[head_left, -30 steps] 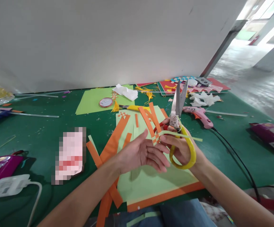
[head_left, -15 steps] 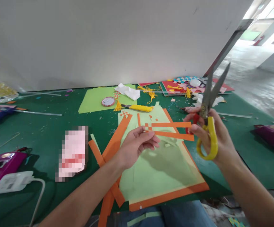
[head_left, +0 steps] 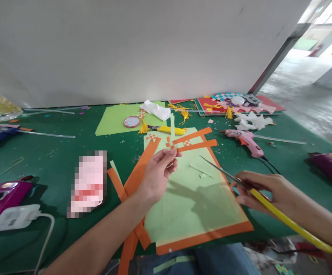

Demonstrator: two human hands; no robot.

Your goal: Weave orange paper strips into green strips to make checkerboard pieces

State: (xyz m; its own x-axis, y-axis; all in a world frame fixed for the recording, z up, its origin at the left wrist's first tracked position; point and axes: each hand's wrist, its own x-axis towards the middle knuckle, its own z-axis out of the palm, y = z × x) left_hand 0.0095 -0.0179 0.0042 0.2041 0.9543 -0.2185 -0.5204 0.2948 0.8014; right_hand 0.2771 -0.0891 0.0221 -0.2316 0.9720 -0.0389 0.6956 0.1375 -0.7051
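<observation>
My left hand (head_left: 158, 172) pinches a small woven piece of orange and pale green paper strips (head_left: 170, 145). Two long orange ends stick out to the right and one pale green end points up. In my right hand (head_left: 260, 191) is a pair of scissors (head_left: 283, 217) with yellow and red handles; the blades point left toward the woven piece, apart from it. Below both hands lie pale green paper sheets (head_left: 194, 214) with orange edging. Small woven orange-and-green pieces (head_left: 152, 138) rest near the sheets' top left.
Orange strips (head_left: 140, 168) cross at the left of the sheets. Behind lie a yellow cutter knife (head_left: 171, 130), a round tin (head_left: 131, 121) and white tissue (head_left: 156, 110). A pink glue gun (head_left: 244, 140) lies at right. A purple power strip (head_left: 7, 200) with a white charger sits at left.
My right hand has let go of the orange strip ends and moved down and right, turning the scissors from upright to nearly flat. My left hand tilted the woven piece and shifted slightly left.
</observation>
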